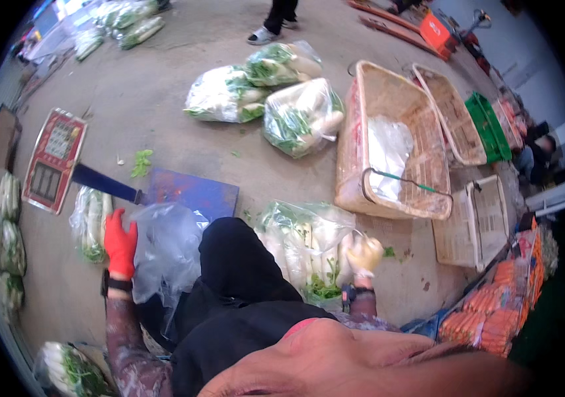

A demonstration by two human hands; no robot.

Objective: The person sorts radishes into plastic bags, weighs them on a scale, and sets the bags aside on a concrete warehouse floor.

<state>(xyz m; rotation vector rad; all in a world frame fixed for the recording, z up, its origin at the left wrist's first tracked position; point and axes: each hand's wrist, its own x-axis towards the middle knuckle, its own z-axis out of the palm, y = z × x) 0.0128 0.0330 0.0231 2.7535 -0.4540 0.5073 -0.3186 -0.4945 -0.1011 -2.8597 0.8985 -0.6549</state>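
My left hand (120, 246), in a red glove, has its fingers stretched out and apart. It is beside a crumpled clear plastic bag (163, 255), and a bag of white radishes (89, 221) stands just beyond it. My right hand (363, 255), in a pale yellowish glove, is closed at the right end of a clear bag of white radishes (302, 248) lying on the floor by my knee. Green leaves show through that bag. A blue scale platform (193, 192) lies ahead of my knee, with its red display panel (55, 161) to the left.
Several filled radish bags (302, 116) sit ahead, and more (4, 231) line the left side. A large dirty-white crate (395, 142) with a plastic liner stands right, near a green crate (487, 129). Bagged carrots (494, 304) lie far right. A person's foot (264, 36) and an orange pallet jack (436, 34) are farther off.
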